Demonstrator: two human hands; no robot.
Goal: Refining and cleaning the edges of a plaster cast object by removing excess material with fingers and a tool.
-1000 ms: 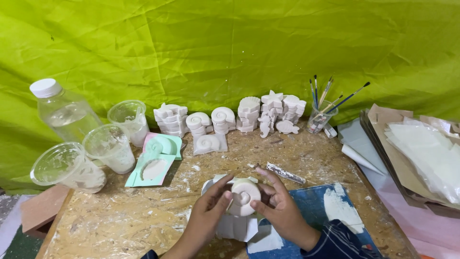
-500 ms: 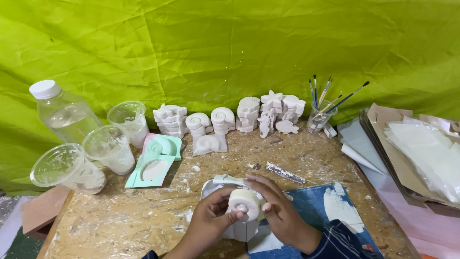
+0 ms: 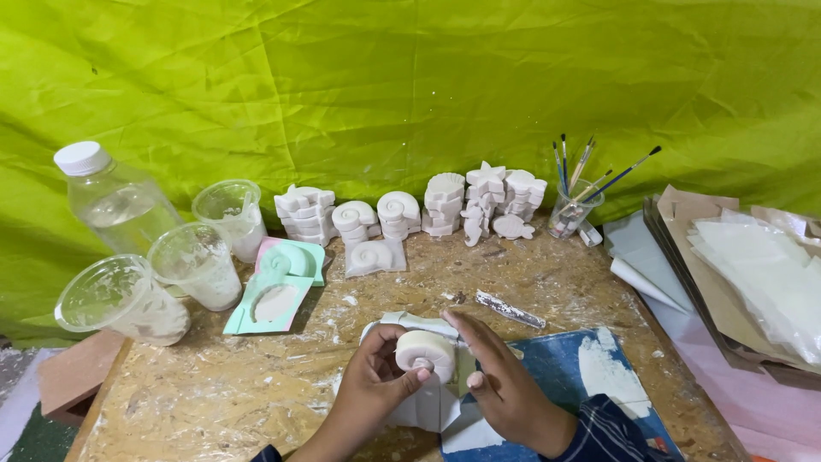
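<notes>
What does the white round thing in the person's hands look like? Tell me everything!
The white round piece looks like matte plaster, smooth, thick and rounded like a small bun or shell cast. It is held just above the wooden table, low in the middle of the view. The left hand has it in its grip, fingers under and thumb on its front. The right hand touches its right side. Under it lies a white mould-like piece.

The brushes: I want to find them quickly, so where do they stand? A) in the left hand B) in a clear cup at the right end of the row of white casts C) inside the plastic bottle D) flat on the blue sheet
B: the brushes stand upright in a clear cup just right of the white casts, by the green backdrop.
</notes>
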